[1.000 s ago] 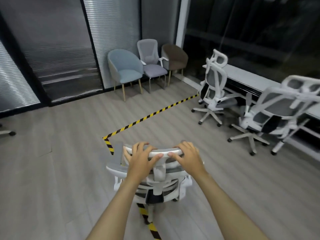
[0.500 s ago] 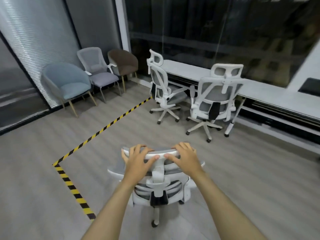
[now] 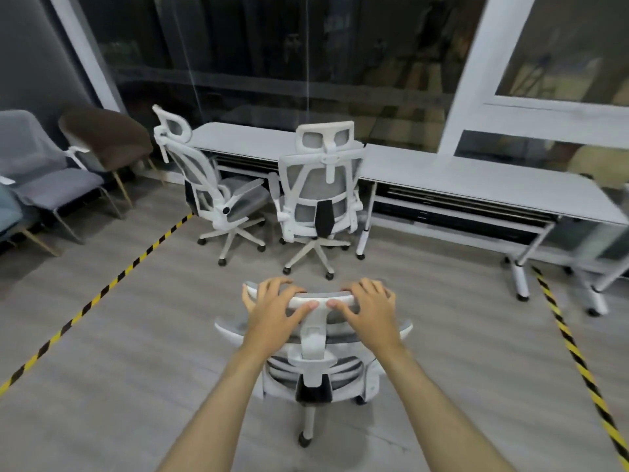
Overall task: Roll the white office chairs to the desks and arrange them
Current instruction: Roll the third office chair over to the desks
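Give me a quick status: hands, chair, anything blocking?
Left hand and right hand grip held chair headrest. Two parked chairs ahead at desk.

Left hand (image 3: pixel 272 313) and right hand (image 3: pixel 371 311) are gripping the headrest (image 3: pixel 321 298) of a white office chair (image 3: pixel 315 362). Two more chairs (image 3: pixel 320 195) are standing at the desk's (image 3: pixel 476 178) front edge.

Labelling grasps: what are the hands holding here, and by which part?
Both hands, left hand and right hand, grip the white office chair by the top edge of its headrest.
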Action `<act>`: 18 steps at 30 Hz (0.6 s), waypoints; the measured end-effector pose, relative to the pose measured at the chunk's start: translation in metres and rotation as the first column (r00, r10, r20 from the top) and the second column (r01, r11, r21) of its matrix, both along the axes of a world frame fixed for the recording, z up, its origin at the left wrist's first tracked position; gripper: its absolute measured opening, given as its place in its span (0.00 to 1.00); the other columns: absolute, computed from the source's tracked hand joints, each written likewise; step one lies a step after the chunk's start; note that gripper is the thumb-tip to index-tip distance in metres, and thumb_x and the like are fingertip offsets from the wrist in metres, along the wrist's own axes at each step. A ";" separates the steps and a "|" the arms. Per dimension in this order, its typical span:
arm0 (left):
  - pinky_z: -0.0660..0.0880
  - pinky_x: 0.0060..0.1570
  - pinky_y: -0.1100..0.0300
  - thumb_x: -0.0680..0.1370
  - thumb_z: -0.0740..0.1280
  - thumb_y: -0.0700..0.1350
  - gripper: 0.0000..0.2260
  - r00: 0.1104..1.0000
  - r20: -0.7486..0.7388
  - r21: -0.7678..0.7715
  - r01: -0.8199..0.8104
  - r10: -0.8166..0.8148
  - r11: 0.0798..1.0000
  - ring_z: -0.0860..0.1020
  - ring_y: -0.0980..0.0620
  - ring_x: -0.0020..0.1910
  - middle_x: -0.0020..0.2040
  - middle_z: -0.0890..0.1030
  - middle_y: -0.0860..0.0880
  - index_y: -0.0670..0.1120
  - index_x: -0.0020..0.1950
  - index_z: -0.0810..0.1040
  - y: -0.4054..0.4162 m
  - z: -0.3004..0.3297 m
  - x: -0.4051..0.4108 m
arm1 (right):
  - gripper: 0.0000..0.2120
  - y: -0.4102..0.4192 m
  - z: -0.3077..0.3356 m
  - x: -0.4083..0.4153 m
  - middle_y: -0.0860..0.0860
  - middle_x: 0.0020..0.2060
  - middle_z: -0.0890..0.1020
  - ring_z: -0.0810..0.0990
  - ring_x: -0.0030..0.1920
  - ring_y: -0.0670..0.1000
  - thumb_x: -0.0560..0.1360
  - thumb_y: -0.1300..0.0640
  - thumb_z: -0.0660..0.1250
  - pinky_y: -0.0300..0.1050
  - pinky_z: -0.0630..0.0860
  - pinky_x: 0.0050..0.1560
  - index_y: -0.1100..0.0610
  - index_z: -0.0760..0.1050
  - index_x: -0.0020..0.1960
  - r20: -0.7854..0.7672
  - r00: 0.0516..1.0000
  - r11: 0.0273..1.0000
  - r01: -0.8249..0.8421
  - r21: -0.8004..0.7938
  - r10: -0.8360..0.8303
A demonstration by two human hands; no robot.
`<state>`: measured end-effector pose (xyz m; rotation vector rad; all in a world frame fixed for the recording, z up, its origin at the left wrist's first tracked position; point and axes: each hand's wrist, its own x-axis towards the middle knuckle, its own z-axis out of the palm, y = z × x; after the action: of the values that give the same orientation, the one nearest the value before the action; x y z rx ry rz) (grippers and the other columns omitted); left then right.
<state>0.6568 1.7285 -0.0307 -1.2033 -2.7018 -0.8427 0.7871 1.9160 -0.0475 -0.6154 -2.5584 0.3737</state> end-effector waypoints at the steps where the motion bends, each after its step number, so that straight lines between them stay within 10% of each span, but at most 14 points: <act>1: 0.40 0.75 0.35 0.76 0.52 0.75 0.26 1.000 -0.008 0.015 0.026 -0.026 1.000 0.63 0.58 0.71 0.64 0.70 0.61 0.61 0.58 0.79 0.020 -0.002 -0.007 | 0.27 0.017 0.000 -0.001 0.39 0.47 0.71 0.71 0.54 0.45 0.76 0.24 0.52 0.50 0.66 0.59 0.44 0.77 0.54 -0.007 1.000 1.000 0.027 0.005 -0.027; 9: 0.61 0.71 0.36 0.77 0.55 0.74 0.25 0.969 -0.032 0.045 0.247 -0.246 0.968 0.68 0.56 0.66 0.59 0.73 0.61 0.59 0.58 0.78 0.189 -0.010 -0.066 | 0.28 0.146 0.004 -0.016 0.41 0.46 0.72 0.68 0.52 0.45 0.77 0.26 0.54 0.51 0.71 0.59 0.47 0.78 0.54 -0.072 0.976 0.977 0.198 -0.081 -0.204; 18: 0.61 0.72 0.40 0.81 0.54 0.66 0.22 0.867 0.065 0.033 0.493 -0.494 0.869 0.64 0.58 0.70 0.63 0.72 0.61 0.57 0.67 0.75 0.354 0.009 -0.122 | 0.33 0.281 0.006 -0.062 0.41 0.48 0.78 0.68 0.50 0.48 0.74 0.22 0.49 0.51 0.71 0.56 0.45 0.81 0.55 0.011 0.910 0.908 0.414 -0.066 -0.414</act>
<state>0.5344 2.0822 -0.0214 -1.9434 -2.4526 -0.9647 0.7253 2.1972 -0.0411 -1.1543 -2.3335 0.3098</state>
